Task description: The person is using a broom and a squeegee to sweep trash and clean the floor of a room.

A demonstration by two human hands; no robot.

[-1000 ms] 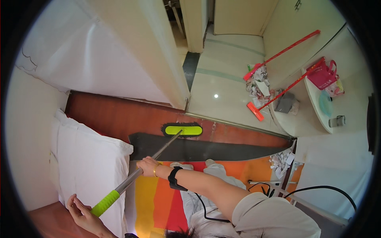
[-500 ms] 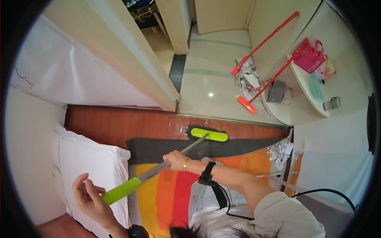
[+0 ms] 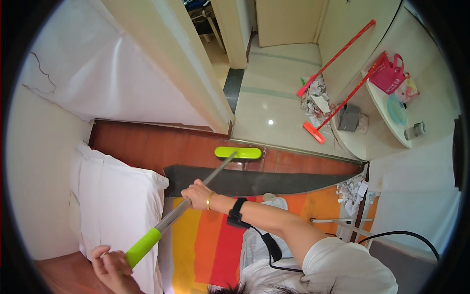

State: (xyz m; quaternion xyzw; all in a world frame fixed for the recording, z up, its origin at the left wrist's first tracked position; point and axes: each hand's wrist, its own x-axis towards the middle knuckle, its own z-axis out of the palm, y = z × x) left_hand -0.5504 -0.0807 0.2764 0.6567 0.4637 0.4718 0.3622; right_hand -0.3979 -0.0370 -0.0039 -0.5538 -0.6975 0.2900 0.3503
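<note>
A broom [image 3: 172,215] with a metal pole, a lime-green grip and a lime-green head [image 3: 238,153] slants across in front of me. Its head is on the reddish-brown floor strip; its dark bristles are mostly hidden beneath it. My right hand [image 3: 197,195], with a gold bracelet at the wrist, is wrapped around the middle of the pole. At the lower left, my left hand [image 3: 115,271] curls loosely around the upper end of the green grip. The end of the grip is hidden by that hand.
A dark grey mat [image 3: 215,181] edges the striped cover [image 3: 205,245]; a white pillow [image 3: 117,201] lies left. A paper litter pile [image 3: 317,98] and two red-handled tools, one a squeegee [image 3: 313,132], are by the corner shelf [image 3: 377,100]. Paper scraps [image 3: 351,193] lie right.
The broom head has slid left and slightly away from me. My right hand moved left with the pole; my left hand went lower, its fingers now more curled. The view has shifted slightly.
</note>
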